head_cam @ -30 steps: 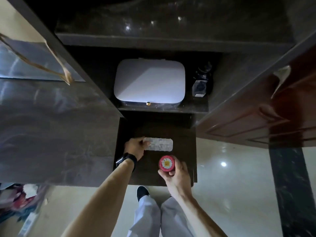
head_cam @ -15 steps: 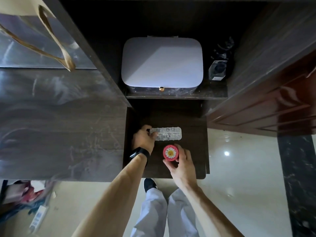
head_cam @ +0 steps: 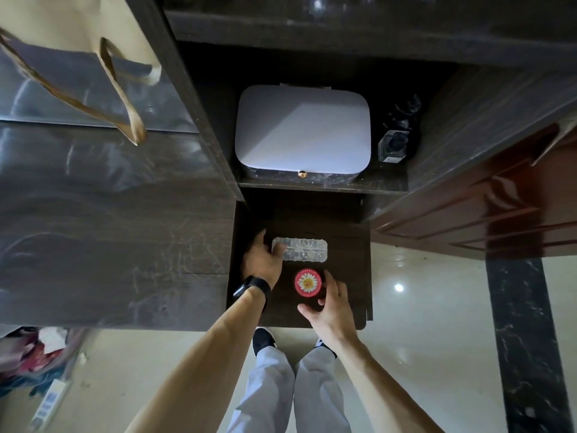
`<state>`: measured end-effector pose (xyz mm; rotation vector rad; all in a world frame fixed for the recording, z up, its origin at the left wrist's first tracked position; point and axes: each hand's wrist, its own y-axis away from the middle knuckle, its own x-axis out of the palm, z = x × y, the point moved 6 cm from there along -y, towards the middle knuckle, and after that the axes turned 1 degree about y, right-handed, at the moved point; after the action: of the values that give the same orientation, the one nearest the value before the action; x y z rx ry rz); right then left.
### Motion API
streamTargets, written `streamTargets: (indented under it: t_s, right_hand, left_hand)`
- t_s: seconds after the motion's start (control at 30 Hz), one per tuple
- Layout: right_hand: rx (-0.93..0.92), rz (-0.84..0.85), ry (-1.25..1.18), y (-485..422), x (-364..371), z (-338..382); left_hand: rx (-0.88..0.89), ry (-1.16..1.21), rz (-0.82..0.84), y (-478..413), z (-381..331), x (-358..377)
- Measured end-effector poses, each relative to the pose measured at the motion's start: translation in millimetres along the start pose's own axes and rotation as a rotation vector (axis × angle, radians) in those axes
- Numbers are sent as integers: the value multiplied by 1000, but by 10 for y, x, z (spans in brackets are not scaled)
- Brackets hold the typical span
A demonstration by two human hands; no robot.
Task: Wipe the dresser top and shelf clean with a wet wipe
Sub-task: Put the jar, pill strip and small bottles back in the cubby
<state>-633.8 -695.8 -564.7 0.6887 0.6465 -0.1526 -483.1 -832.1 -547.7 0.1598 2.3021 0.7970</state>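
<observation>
- Where the dresser steps down toward the viewer, a low dark counter (head_cam: 346,245), jutting out over the floor, front edge running left to right.
- Above and behind it, a dark shelf (head_cam: 321,185), long axis also left to right, set back in a recess between two dark wood-grain side panels (head_cam: 109,229).
- On the shelf: a white rounded case (head_cam: 301,129) with a small gold clasp facing forward, and just beside it, on the right, a small glass bottle (head_cam: 392,146).
- On the counter: a clear plastic case (head_cam: 304,250) lying flat, long axis parallel to the shelf edge, and nearer the viewer a round red tin (head_cam: 308,283), daisy lid up, close to the case.
- Left hand (head_cam: 261,259), black watch (head_cam: 251,287) at the wrist, fingers laid over the left end of the clear case; grip impossible to tell.
- Right hand (head_cam: 331,307) half-open, cupped round the tin's right and near side, forefinger against its edge, thumb just clear.
- Around: glossy pale floor (head_cam: 421,339), reddish wooden door (head_cam: 499,207) at right, paper bag (head_cam: 56,26) with ribbon handles at upper left.
</observation>
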Motion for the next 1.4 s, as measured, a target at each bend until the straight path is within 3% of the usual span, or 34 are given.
streamTargets:
  t_s: [0.1, 0.2, 0.4, 0.53, 0.7, 0.83, 1.0, 1.13, 1.3, 1.4]
  right_hand:
    - [124, 77, -19, 272, -234, 32]
    - [112, 42, -80, 558, -654, 314]
    - [-35, -263, -323, 656, -1578, 1350]
    - [98, -233, -578, 175, -1705, 1770]
    - [181, -203, -364, -215, -1671, 1991]
    - [203, -223, -585, -162, -1668, 1951]
    - [178, -118, -859, 27, -1716, 1858]
    - [165, -41, -1063, 259, -1804, 1836]
    - [151, 25, -1058, 750, -1721, 1512]
    - [160, 95, -1030, 998, -1581, 1315]
  left_hand:
    - [-2, 35, 11, 412, -24, -176]
    - [138, -18, 11, 865, -183, -489]
    - [603, -193, -403, 1549, -926, -1510]
    - [736, -467, -532, 1636, -1429, -1940]
    - [732, -673, -525, 1574, -1623, -2008]
    - [668, -683, -510, 1612, -1639, -1960]
    - [608, -671, -463, 1693, -1689, -1974]
    - [614, -408, -400, 1735, -1573, -1908]
    - [88, 298, 60, 1731, -916, -1461]
    - [-97, 630, 149, 1887, -582, -1309]
